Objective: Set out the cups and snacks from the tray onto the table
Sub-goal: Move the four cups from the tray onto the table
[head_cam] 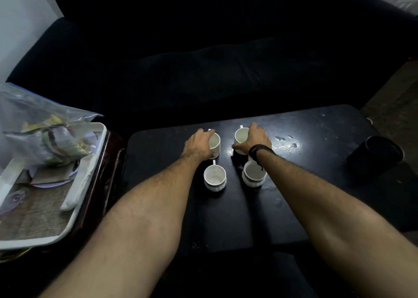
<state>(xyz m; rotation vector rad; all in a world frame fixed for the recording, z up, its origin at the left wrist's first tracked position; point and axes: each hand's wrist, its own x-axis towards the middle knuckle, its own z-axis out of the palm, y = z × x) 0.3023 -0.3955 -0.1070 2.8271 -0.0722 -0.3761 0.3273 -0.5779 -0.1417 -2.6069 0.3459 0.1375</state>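
I see four white cups on the dark desk (316, 139), set in a rough square near its middle. My left hand (199, 145) wraps the far left cup (214, 142), fingers closed round its side while it stands on the desk. My right hand (255, 138) grips the far right cup (241, 137) the same way, fingers clamped over its rim and wall, with a dark band (260, 150) on the wrist. The near left cup (214, 177) stands free just beside my left forearm, its handle pointing away from me. The near right cup (254, 174) stands partly under my right wrist; I cannot tell whether they touch. All four stand upright and look empty. The white tray (90, 168) sits well to the left on a separate dark stand, holding a clear bag of snacks (43, 135) and some paper. A dark cylinder (375, 156) stands near the desk's right edge. A dark sofa (203, 71) lies beyond the desk.
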